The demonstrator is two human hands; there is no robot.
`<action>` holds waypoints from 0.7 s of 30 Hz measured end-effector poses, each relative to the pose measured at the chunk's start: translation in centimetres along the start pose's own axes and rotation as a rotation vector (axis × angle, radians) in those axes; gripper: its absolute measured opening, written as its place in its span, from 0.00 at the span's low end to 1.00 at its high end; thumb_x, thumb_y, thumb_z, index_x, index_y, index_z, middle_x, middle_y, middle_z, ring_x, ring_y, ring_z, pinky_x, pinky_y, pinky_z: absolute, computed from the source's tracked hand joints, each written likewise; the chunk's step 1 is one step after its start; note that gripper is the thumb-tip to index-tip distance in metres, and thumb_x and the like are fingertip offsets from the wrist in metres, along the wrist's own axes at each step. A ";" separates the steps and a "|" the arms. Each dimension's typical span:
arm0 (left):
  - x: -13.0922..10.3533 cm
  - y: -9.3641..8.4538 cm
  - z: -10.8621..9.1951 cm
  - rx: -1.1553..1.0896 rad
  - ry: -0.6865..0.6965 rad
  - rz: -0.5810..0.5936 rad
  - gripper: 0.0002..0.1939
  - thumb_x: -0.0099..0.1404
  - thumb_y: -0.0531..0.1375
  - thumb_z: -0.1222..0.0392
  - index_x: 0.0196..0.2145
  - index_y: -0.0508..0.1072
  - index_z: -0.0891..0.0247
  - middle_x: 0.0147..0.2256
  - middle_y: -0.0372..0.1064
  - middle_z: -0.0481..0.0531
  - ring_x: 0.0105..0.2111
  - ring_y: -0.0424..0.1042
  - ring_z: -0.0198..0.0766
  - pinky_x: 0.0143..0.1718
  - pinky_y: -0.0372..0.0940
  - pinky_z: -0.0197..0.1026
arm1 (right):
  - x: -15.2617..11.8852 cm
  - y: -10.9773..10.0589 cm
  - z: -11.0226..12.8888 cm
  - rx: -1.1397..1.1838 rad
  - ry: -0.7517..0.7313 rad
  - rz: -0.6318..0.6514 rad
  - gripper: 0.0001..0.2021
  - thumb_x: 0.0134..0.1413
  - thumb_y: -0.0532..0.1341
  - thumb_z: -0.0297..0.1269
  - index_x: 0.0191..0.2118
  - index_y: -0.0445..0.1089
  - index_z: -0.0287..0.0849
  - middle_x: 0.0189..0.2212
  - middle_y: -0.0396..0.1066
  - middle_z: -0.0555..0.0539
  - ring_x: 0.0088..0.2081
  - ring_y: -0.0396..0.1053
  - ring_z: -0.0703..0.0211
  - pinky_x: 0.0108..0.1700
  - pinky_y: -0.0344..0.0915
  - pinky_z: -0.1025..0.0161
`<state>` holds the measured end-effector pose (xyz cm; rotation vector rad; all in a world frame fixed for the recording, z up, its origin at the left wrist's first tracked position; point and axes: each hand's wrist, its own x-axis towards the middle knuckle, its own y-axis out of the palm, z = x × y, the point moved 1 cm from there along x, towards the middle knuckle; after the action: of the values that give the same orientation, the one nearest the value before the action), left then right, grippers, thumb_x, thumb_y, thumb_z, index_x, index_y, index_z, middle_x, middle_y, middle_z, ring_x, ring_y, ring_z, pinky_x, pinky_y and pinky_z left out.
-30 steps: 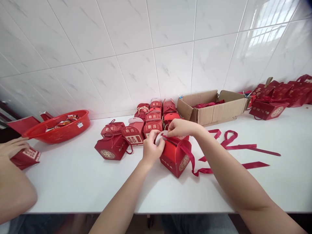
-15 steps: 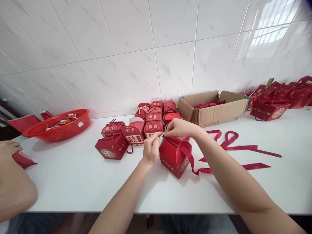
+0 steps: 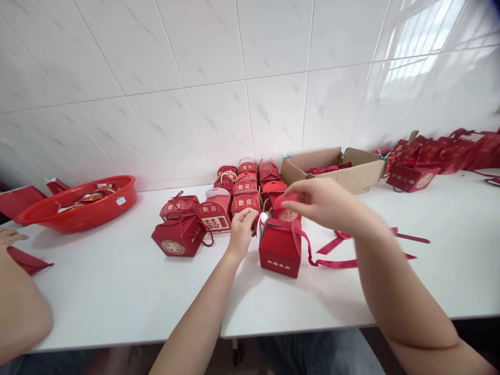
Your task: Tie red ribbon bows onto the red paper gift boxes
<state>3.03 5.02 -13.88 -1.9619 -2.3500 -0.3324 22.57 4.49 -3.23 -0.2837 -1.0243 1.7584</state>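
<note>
A red gift box (image 3: 279, 252) with gold characters on its front stands in front of me. A dark red ribbon (image 3: 336, 264) runs from the right side of its top and trails across the table. My left hand (image 3: 242, 229) is closed in a pinch at the box's upper left, with a bit of the ribbon showing at its fingertips. Above and right of the box, my right hand (image 3: 318, 200) is raised, its thumb and fingers apart, holding nothing visible. It is slightly blurred and touches neither box nor ribbon.
Several finished red boxes (image 3: 214, 216) stand behind and to the left. A cardboard carton (image 3: 351, 177) with red ribbons stands behind at right. At left are a red basin (image 3: 125, 195) of wrapped sweets and another person's arm (image 3: 23, 307). More red boxes (image 3: 414, 177) line the far right.
My right hand has let go at the box's top and moved right. The box has turned so its lettered side faces me. My left hand stays pinched at the left; the view shifted slightly.
</note>
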 end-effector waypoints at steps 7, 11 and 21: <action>-0.1 -0.2 -1.5 -0.180 -0.008 0.089 0.12 0.55 0.59 0.52 0.24 0.63 0.62 0.17 0.62 0.43 0.15 0.61 0.28 0.17 0.52 0.32 | -12.5 3.9 -2.1 0.874 0.235 0.046 0.15 0.50 0.61 0.50 0.35 0.73 0.43 0.13 0.51 0.55 0.16 0.48 0.67 0.19 0.43 0.65; -0.7 0.2 -2.7 -0.243 0.017 0.099 0.13 0.52 0.62 0.52 0.29 0.66 0.63 0.21 0.65 0.45 0.19 0.66 0.29 0.18 0.54 0.31 | -12.1 11.1 -6.5 1.415 0.487 0.060 0.16 0.54 0.58 0.47 0.44 0.68 0.42 0.18 0.48 0.58 0.17 0.38 0.71 0.18 0.37 0.70; -2.0 -1.3 -10.4 -0.308 0.137 0.112 0.12 0.54 0.62 0.53 0.31 0.66 0.63 0.31 0.74 0.51 0.23 0.70 0.30 0.24 0.62 0.33 | -6.8 8.4 -8.3 1.360 0.350 -0.261 0.14 0.51 0.58 0.49 0.25 0.59 0.45 0.18 0.49 0.56 0.18 0.46 0.67 0.20 0.48 0.67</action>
<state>1.19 0.77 -4.30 -2.1062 -2.2017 -0.8371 25.16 1.93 -16.35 0.3838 0.4671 1.6981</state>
